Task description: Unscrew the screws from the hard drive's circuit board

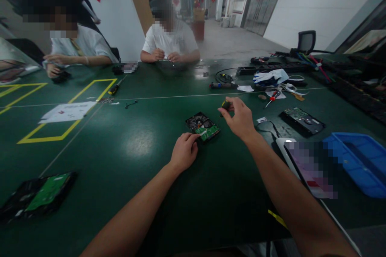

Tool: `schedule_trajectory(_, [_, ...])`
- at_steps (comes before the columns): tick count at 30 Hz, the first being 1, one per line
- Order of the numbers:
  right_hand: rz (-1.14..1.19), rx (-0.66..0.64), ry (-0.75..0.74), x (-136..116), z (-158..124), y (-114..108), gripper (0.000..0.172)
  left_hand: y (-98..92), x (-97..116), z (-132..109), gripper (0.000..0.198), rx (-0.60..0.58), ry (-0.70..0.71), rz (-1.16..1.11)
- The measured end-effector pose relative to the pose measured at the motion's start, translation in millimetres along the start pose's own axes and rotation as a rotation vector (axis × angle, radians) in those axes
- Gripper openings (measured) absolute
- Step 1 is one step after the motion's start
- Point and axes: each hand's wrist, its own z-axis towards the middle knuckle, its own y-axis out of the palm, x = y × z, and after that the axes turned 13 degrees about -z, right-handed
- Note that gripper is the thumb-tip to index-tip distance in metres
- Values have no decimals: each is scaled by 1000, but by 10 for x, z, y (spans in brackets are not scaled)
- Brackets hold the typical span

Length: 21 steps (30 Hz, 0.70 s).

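A hard drive [203,127] lies flat on the green table in front of me, its green circuit board facing up. At its near left edge, my left hand [184,151] has curled fingers gripping the corner. My right hand [239,118] is closed around the yellow and black handle of a screwdriver [224,105], held upright just right of the drive. The screwdriver's shaft points down and is thin and hard to see; I cannot tell whether its tip touches the drive.
Another hard drive [302,121] and a blue tray [358,162] are on the right, near a device with a blurred screen [310,168]. A third drive [40,194] lies front left. Gloves [271,77] and a red screwdriver [273,97] are farther back. Two people sit across the table.
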Motion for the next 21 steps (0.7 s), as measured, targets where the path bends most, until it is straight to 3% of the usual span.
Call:
schedule_trajectory(4, [-40, 4, -76, -16, -1, -4, 43, 14, -13, 0, 39, 4, -2, 3])
schedule_trajectory(10, [29, 25, 16, 3, -10, 28, 36, 19, -23, 2, 39, 5, 9, -4])
schedule_trajectory(17, [-33, 8, -80, -39, -10, -12, 42, 13, -18, 5, 40, 4, 6, -3])
schedule_trajectory(21, [-14, 47, -39, -16, -25, 25, 40, 18, -20, 11, 40, -1, 6, -3])
